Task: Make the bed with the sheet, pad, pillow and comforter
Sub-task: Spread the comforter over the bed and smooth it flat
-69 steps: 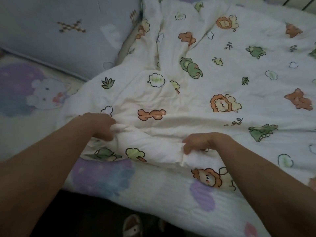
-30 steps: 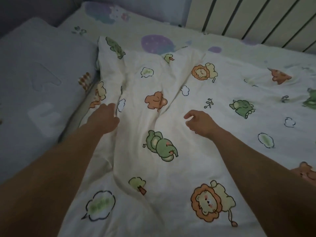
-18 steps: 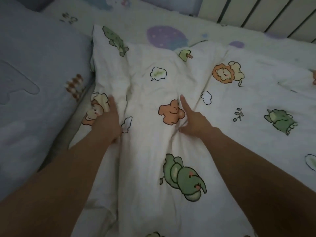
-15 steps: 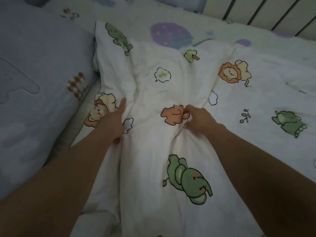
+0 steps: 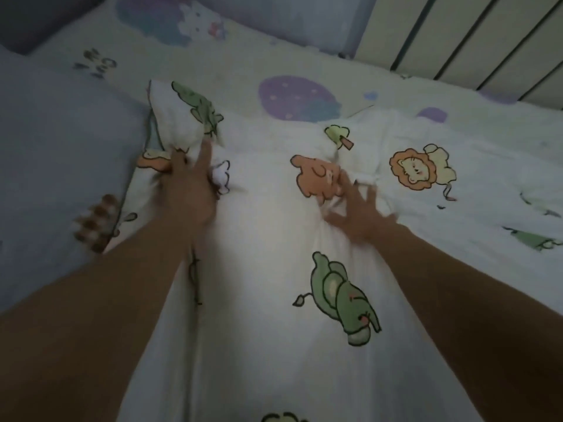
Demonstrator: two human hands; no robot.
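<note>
two bare forearms reached in from the near edge of the bed, over a white comforter printed with cartoon animals. the comforter covered the near and middle part of the bed, rumpled into a long ridge running away from the camera between the two arms. a green elephant print lay on that ridge, just inside the right forearm.

farther on, the left hand rested on the comforter near its left edge, fingers straight and close together, thumb out to the side, pressing into a bunched fold. the right hand lay flat on the cloth with its fingers spread wide, fingertips beside an orange bear print; both hands were blurred. a lion print sat just to the right of the right hand.

a grey-blue pillow lay along the left edge of the bed, touching the comforter's side. the comforter's far corner stood up in a peak against the pillow.

beyond the comforter's far edge, the pale sheet, printed with a purple strawberry and a white rabbit, lay exposed toward the far edge of the bed. a slatted panel rose behind the far right corner.
</note>
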